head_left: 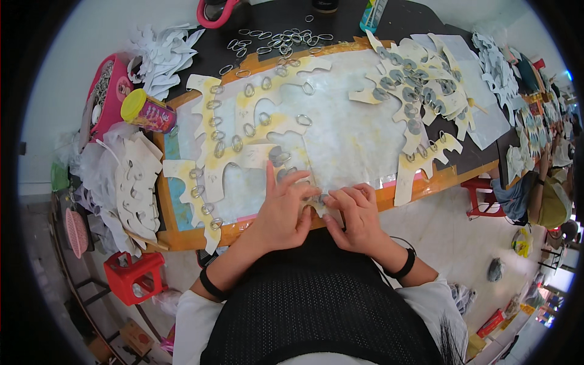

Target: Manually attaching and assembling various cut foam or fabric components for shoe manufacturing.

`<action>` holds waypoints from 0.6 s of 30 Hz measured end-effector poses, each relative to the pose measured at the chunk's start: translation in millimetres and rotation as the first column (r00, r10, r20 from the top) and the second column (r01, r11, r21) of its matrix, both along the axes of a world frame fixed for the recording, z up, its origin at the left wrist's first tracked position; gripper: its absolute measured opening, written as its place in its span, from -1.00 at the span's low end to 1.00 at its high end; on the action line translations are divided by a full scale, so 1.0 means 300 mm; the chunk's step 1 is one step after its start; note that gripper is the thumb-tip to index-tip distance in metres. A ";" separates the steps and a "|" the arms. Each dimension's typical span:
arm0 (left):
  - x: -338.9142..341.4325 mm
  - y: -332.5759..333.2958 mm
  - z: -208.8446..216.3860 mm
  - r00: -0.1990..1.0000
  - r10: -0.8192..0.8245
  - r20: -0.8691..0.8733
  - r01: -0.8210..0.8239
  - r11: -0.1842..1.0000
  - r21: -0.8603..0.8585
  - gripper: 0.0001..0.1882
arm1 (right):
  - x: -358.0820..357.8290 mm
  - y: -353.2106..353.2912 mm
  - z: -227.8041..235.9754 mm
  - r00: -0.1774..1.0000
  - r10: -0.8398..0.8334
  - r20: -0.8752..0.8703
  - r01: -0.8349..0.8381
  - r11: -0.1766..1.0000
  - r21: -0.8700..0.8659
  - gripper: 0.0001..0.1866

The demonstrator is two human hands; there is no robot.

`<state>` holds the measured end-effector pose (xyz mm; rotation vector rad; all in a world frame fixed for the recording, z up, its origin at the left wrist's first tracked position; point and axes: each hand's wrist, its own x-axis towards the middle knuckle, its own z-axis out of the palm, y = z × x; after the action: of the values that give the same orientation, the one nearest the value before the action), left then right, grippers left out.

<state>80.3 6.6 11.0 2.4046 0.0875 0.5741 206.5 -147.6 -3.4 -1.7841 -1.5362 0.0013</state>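
My left hand is over the near edge of the table, its index finger raised and stretched out and its other fingers reaching toward a cream cut-out piece. My right hand has its thumb and curled fingers closed at the near end of that cream piece; the grip is partly hidden. Small grey metal rings lie along the piece by my left fingertips. To the left, more scalloped cream pieces, smeared yellow, carry oval metal rings. A whitish, yellow-stained sheet lies under them.
Loose oval rings are scattered at the far side. A heap of cream pieces with grey discs lies at right. At left stand a pink basket and a yellow-lidded tub. Red stools flank the table. Other people work at far right.
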 end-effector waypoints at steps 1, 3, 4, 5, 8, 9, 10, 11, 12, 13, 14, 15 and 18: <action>0.009 0.011 0.011 1.000 -0.015 -0.017 0.014 0.999 -0.045 -0.69 | 0.001 0.000 0.002 1.000 0.003 0.002 -0.003 1.000 -0.013 -0.50; 0.034 0.028 0.016 0.994 -0.051 -0.093 0.057 0.997 0.055 -0.61 | 0.002 -0.001 0.006 1.000 0.001 -0.001 -0.001 0.999 -0.044 -0.48; 0.043 0.034 0.020 0.989 -0.065 -0.132 0.079 0.991 0.107 -0.57 | 0.003 -0.001 0.010 1.000 -0.001 -0.006 0.001 0.998 -0.059 -0.48; 0.048 0.038 0.022 0.986 -0.076 -0.146 0.090 0.992 0.089 -0.57 | 0.004 -0.002 0.012 1.000 -0.005 -0.011 0.004 0.997 -0.075 -0.48; 0.055 0.044 0.024 0.981 -0.106 -0.162 0.118 0.991 0.065 -0.60 | 0.003 -0.002 0.017 0.999 -0.020 -0.036 0.017 0.996 -0.082 -0.49; 0.059 0.044 0.022 0.982 -0.110 -0.152 0.123 0.989 0.079 -0.61 | 0.002 -0.003 0.017 0.999 -0.024 -0.039 0.021 0.996 -0.087 -0.49; 0.061 0.044 0.020 0.983 -0.114 -0.143 0.128 0.987 0.093 -0.61 | 0.001 -0.004 0.016 0.999 -0.029 -0.043 0.025 0.995 -0.091 -0.49; 0.060 0.041 0.017 0.983 -0.122 -0.134 0.135 0.987 0.092 -0.62 | 0.000 -0.005 0.015 0.998 -0.034 -0.046 0.029 0.995 -0.096 -0.48; 0.057 0.036 0.014 0.984 -0.129 -0.125 0.141 0.986 0.092 -0.62 | -0.001 -0.004 0.017 0.998 -0.038 -0.051 0.033 0.995 -0.098 -0.49; 0.055 0.032 0.012 0.983 -0.140 -0.116 0.151 0.984 0.092 -0.62 | 0.001 -0.003 0.021 0.997 -0.045 -0.056 0.039 0.994 -0.100 -0.50; 0.041 0.024 0.013 0.985 -0.143 -0.096 0.152 0.984 0.092 -0.62 | 0.002 -0.002 0.023 0.997 -0.052 -0.061 0.046 0.994 -0.102 -0.50; 0.019 0.015 0.014 0.986 -0.146 -0.076 0.153 0.984 0.092 -0.62 | 0.005 -0.004 0.021 0.998 -0.037 -0.044 0.032 0.994 -0.101 -0.51; -0.013 0.020 0.015 0.988 -0.084 -0.126 0.090 0.995 0.037 -0.66 | 0.009 -0.009 0.010 0.999 -0.020 -0.029 0.017 0.995 -0.103 -0.55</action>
<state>76.4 12.7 15.6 2.4705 0.0234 0.3898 209.3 -150.2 -0.3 -1.8703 -1.5226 0.0995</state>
